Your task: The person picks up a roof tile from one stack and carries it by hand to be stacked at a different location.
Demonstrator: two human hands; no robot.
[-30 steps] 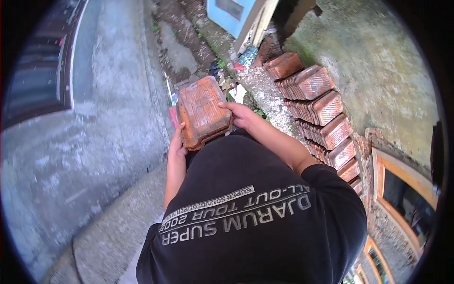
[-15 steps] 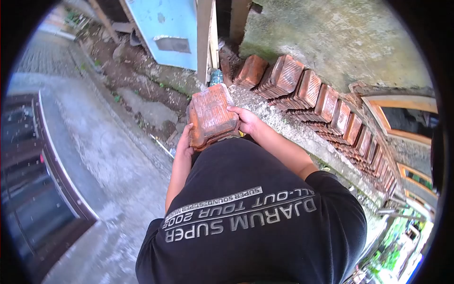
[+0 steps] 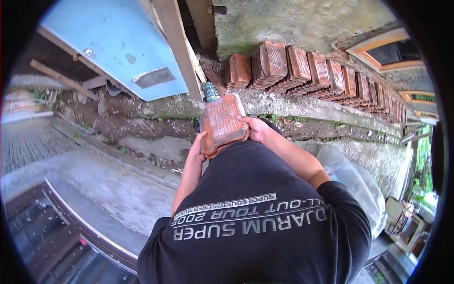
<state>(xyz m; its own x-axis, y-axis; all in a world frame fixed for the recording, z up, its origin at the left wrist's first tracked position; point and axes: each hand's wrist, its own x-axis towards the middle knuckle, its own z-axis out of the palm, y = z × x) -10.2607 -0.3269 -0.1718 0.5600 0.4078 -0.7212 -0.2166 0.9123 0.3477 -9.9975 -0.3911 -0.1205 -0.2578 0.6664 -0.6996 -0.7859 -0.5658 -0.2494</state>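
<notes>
Tile stack squeezed between two hands, close to the body

The grip is part-closed on both sides of a short tile stack [image 3: 226, 118], just in front of the black shirt [image 3: 260, 189]. The left hand [image 3: 194, 152] cups the near edge at 8 o'clock; the right hand [image 3: 260, 131] takes the 4 o'clock side, thumb on the top face. How far its fingers reach underneath is hidden.

Pressure would best come evenly from both palms, with fingers under the lowest tile so no layer slides out. Keeping the ridged top level and the weight near the belly should spare the wrists.

Further out, a leaning wooden post [image 3: 176, 45] stands close at 11 o'clock and a blue panel [image 3: 111, 45] at 10, so the far corners want clearance. The row of tiles [image 3: 273, 60] runs from 12 to 3 o'clock.
</notes>
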